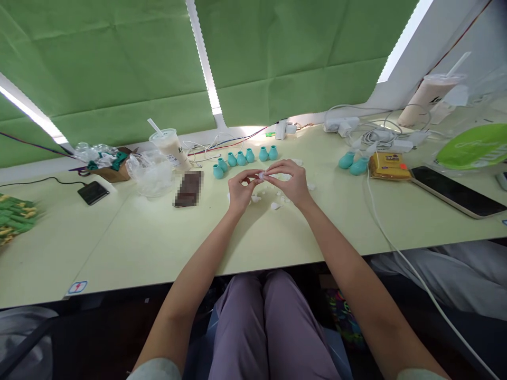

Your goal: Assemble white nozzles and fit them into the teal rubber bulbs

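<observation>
My left hand (238, 188) and my right hand (288, 181) meet over the pale table (158, 237), both pinching one small white piece (261, 174) between their fingertips. Under and around the hands lie several small white pieces (274, 205). Just beyond them stands a row of several teal vase-shaped items (241, 158). Two more teal items (354, 162) lie on their sides to the right.
A lidded drink with a straw (171, 148) and crumpled clear plastic (152, 171) sit at the left, with a dark phone (93, 192) beyond. At the right are a yellow packet (388, 165), a large phone (451, 191), cables and another drink (430, 95).
</observation>
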Available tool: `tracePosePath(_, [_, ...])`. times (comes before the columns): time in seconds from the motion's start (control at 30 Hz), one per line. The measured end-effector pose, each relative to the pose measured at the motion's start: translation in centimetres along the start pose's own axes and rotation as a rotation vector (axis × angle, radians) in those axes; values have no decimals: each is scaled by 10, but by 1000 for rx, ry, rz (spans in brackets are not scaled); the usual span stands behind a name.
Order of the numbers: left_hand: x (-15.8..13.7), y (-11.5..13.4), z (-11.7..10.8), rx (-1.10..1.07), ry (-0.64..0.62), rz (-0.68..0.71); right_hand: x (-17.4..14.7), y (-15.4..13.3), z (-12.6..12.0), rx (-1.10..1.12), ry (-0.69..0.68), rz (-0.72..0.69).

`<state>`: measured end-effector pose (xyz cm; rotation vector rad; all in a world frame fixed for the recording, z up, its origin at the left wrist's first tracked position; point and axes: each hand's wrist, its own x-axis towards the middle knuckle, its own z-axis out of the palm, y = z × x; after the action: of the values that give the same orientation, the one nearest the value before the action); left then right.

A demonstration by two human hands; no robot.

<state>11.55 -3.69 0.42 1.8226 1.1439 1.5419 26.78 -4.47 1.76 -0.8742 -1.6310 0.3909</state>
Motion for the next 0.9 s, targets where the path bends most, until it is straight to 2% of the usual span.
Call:
tracePosePath(0.17, [1,-4,1,-57,4,-16,1,2,-3,-3,27,-20])
tracePosePath(0.33, [4,-4,0,-170,23,-27,6,16,-13,48,179,72])
tracePosePath(0.4, [4,-3,-1,-182,17,-35,7,19,-15,43,197,80])
tracePosePath(0.67, [3,-1,-1,-168,-13,-11,1,1,-3,-6,66,-26])
tracePosePath(0.9, [3,-4,1,-97,-3,18,-1,5,3,-147,74,-50])
